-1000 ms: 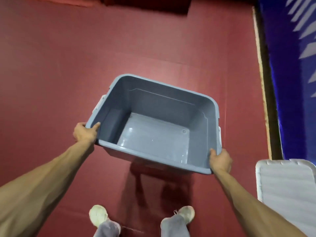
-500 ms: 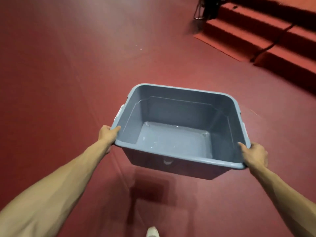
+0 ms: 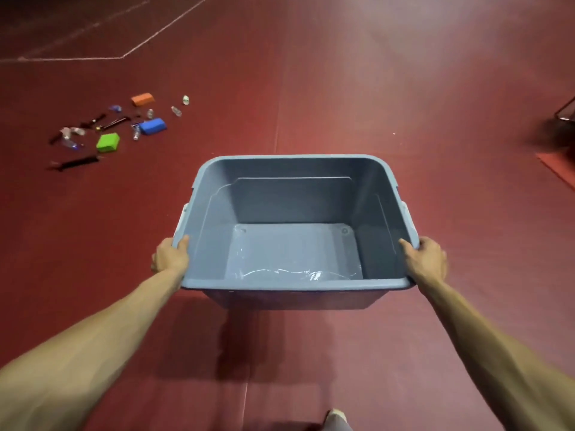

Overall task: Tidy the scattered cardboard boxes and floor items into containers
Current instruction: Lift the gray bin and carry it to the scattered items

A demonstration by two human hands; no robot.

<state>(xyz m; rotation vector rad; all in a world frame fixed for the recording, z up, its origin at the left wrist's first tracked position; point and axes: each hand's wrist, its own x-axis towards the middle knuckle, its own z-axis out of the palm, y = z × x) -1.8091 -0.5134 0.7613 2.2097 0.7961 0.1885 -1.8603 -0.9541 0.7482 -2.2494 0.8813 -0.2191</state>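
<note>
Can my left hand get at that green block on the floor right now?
Probably not. The left hand is gripping the bin rim, and the green block lies well ahead to the left, beyond arm's reach. Bare floor lies between.

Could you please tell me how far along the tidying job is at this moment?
Done: nothing is packed yet; the grey bin is empty. In hand: the left hand and right hand hold the bin by its near corners above the red floor. Left: the green block, blue block, orange block, small bottles and dark pieces lie scattered ahead to the left, all waiting to be collected.
</note>
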